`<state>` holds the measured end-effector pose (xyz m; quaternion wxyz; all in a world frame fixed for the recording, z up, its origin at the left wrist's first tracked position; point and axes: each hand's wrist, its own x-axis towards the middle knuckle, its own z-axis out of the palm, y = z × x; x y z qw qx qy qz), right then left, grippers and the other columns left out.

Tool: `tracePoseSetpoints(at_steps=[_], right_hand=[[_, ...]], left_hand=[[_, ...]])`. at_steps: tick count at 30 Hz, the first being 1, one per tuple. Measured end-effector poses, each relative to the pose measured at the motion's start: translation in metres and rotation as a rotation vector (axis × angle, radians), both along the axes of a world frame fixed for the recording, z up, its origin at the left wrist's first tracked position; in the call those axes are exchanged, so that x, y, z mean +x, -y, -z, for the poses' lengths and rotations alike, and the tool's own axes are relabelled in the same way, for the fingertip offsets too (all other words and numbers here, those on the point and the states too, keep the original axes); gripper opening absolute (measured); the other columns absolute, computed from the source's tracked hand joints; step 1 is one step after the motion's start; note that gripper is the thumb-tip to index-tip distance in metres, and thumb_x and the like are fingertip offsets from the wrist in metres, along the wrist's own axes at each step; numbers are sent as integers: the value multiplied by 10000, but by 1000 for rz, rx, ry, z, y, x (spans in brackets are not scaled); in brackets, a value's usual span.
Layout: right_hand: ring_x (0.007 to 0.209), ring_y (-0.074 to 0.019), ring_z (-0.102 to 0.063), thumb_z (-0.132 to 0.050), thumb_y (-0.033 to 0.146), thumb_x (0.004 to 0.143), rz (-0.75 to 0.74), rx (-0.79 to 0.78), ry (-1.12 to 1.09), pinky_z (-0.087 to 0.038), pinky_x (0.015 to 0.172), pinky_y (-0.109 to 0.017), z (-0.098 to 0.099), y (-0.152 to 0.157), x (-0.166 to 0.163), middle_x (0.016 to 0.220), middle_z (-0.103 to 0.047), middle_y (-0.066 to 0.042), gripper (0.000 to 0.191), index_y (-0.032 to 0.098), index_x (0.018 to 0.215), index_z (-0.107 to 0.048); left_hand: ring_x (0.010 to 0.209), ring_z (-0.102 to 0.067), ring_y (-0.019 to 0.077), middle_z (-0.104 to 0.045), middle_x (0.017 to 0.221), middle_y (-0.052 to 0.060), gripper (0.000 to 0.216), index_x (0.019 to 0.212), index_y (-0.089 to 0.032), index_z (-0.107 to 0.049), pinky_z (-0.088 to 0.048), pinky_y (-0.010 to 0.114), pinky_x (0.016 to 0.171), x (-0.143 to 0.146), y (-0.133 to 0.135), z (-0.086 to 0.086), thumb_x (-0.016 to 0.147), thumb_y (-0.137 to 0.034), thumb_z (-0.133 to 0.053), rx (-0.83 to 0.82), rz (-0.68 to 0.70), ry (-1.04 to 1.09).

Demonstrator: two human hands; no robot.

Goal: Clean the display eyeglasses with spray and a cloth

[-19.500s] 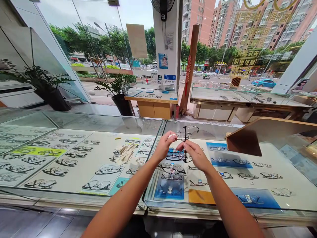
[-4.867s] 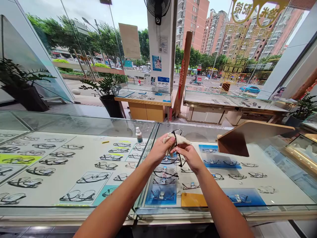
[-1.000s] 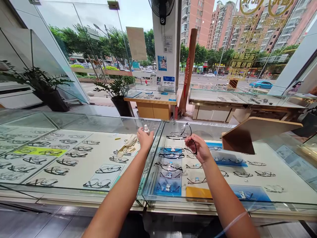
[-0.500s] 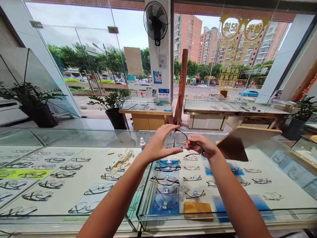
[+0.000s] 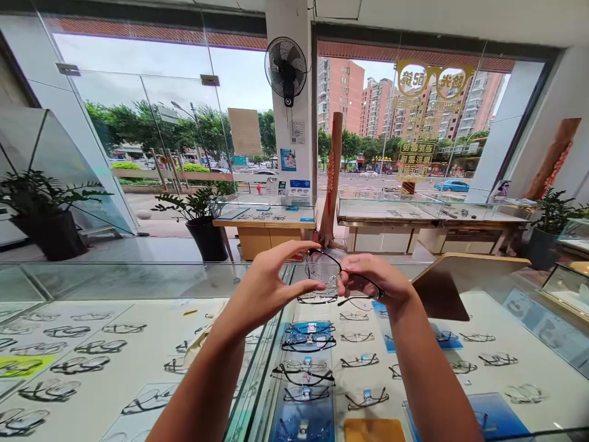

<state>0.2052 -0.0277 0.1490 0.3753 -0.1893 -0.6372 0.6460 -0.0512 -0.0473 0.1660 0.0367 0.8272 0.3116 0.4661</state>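
Note:
A pair of dark-rimmed eyeglasses point(image 5: 323, 269) is held up over the glass display counter, between both hands. My left hand point(image 5: 269, 276) spans the left lens, fingertips at its top rim and thumb near its lower edge. My right hand point(image 5: 375, 273) pinches the frame near the bridge, its fingers covering part of the other lens. Below lie several rows of eyeglasses in the case, such as a black pair point(image 5: 304, 374) on a blue strip and a thin pair point(image 5: 359, 360) to its right.
A tilted brown-backed board point(image 5: 448, 285) stands on the counter to the right. An orange cloth point(image 5: 373, 430) lies near the front edge. Left of the case divider, a pale glove-like cloth point(image 5: 202, 337) is partly behind my left arm. Potted plants point(image 5: 207, 236) and other display cases point(image 5: 267, 224) stand beyond.
The view has tilted upward and shifted slightly, so the counter sits lower. The eyeglasses have moved a little left in view with both hands, and the left lens shows wider.

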Motion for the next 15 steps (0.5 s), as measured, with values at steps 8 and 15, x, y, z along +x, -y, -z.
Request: tracePoseSetpoints(at_steps=[8, 15], right_hand=[[1335, -318, -597, -821, 556, 856, 713, 585, 62, -460, 1156, -493, -3, 24, 12, 1397, -679, -83, 639, 330, 1421, -625], [1088, -292, -658, -813, 498, 886, 986, 730, 259, -508, 1033, -528, 0, 36, -3, 1152, -734, -63, 486, 311, 1306, -659]], left_hand=[[1055, -773, 260, -786, 1192, 78, 560, 1277, -275, -716, -657, 448, 1010, 5, 0, 4, 808, -529, -887, 30, -96, 341], [1004, -757, 256, -768, 1132, 79, 521, 1221, -262, -714, -680, 422, 898, 15, 2, 8, 803, -513, -897, 63, -158, 406]])
